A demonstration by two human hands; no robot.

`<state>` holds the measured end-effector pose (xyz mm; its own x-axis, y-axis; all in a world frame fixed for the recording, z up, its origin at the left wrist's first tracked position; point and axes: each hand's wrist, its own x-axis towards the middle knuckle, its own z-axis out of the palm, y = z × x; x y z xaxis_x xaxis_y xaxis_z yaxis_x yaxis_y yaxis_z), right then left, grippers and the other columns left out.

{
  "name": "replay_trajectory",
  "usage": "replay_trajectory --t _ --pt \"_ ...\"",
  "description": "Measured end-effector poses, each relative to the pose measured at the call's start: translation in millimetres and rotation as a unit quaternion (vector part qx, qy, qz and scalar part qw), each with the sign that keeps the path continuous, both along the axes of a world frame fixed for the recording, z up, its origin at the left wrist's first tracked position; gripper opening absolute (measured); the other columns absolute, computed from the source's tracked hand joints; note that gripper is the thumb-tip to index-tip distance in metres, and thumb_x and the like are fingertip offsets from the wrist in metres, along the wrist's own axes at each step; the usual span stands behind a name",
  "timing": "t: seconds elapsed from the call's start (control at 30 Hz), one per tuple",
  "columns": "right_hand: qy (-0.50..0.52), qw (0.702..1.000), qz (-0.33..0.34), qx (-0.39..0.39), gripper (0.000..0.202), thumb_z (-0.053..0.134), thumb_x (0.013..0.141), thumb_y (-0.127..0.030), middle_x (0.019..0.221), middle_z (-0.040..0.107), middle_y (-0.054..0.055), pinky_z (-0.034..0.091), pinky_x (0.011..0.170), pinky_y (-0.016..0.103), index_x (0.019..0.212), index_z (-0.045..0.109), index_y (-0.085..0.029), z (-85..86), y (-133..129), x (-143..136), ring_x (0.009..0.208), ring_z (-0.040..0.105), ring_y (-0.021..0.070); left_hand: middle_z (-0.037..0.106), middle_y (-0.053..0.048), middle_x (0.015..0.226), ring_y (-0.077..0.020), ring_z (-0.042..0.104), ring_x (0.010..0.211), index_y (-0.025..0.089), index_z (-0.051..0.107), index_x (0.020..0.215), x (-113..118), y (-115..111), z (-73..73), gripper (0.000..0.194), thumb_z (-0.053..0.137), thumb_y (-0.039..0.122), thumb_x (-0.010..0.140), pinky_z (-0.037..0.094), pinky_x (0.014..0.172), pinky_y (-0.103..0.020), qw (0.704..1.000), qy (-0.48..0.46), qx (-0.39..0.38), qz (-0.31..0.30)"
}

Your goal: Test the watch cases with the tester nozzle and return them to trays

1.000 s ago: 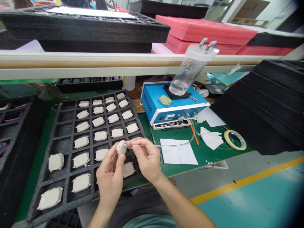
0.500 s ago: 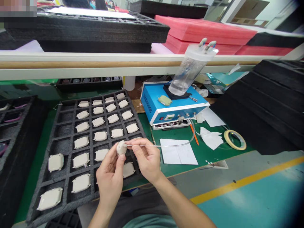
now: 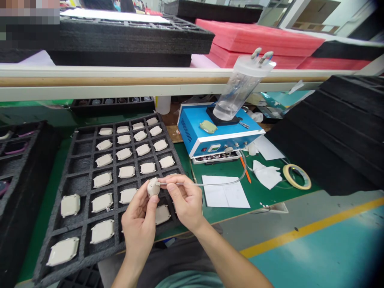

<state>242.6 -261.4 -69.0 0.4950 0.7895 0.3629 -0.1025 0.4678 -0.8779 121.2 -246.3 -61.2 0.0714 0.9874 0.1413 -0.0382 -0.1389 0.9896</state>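
Between the thumb and fingers of my left hand [image 3: 141, 216] is a small off-white case [image 3: 153, 187], tilted on its side above the tray. My right hand [image 3: 187, 200] pinches the end of a clear thin tube [image 3: 216, 185], whose tip meets the case's edge. The tube curves back to a blue machine [image 3: 222, 132] with a clear cylinder [image 3: 237, 88] of liquid on top. Under and left of my hands lies a dark grey foam tray [image 3: 85, 224] with several similar off-white cases in its compartments. Another greenish case [image 3: 208, 127] rests on the machine.
White paper [image 3: 225, 192], an orange stick [image 3: 245, 170], crumpled tissue [image 3: 267, 175] and a tape roll [image 3: 297, 177] lie right of my hands. Black foam [image 3: 339, 132] slopes at the right. A shelf edge [image 3: 120, 82] spans the back, with black and pink foam stacks above.
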Motion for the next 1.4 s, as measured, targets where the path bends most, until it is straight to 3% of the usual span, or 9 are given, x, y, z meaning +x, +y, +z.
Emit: replay_trajectory --t 0.4,1.03,1.23,1.4 --pt "-0.003 1.0 -0.002 -0.004 0.008 0.068 0.1 -0.025 0.102 0.081 0.005 0.068 0.087 0.029 0.101 0.076 -0.024 1.5 -1 0 0.094 0.081 0.0178 0.079 -0.01 0.127 -0.0255 0.078 0.114 0.021 0.075 0.13 -3 0 -0.9 0.04 0.079 0.034 0.092 0.064 0.1 -0.033 1.0 0.002 0.0 -0.005" --pt "-0.004 0.999 -0.021 -0.036 0.01 0.071 0.098 -0.031 0.099 0.081 0.006 0.07 0.084 0.034 0.095 0.076 -0.022 0.7 -7 -3 0.093 0.081 0.0207 0.077 -0.012 0.132 -0.0277 0.076 0.119 0.019 0.075 0.13 -4 -4 -5.5 0.039 0.075 0.037 0.095 0.064 0.103 -0.039 0.999 -0.009 -0.022 -0.028" --pt "-0.01 0.999 -0.025 -0.041 0.008 0.072 0.097 -0.029 0.099 0.08 0.005 0.071 0.085 0.034 0.095 0.076 -0.023 -0.2 -13 -5 0.093 0.081 0.0199 0.076 -0.012 0.134 -0.0255 0.076 0.118 0.02 0.072 0.133 -6 -9 -11.1 0.038 0.071 0.034 0.097 0.065 0.099 -0.036 0.999 -0.014 -0.02 -0.042" --pt "-0.004 0.996 -0.067 -0.061 0.015 0.071 0.098 -0.036 0.097 0.08 0.006 0.07 0.084 0.035 0.097 0.073 -0.021 2.6 -16 -8 0.09 0.08 0.0194 0.076 -0.014 0.13 -0.023 0.077 0.107 0.016 0.067 0.138 -7 -8 -8.9 0.041 0.064 0.036 0.101 0.066 0.084 -0.031 0.998 -0.026 -0.028 -0.04"
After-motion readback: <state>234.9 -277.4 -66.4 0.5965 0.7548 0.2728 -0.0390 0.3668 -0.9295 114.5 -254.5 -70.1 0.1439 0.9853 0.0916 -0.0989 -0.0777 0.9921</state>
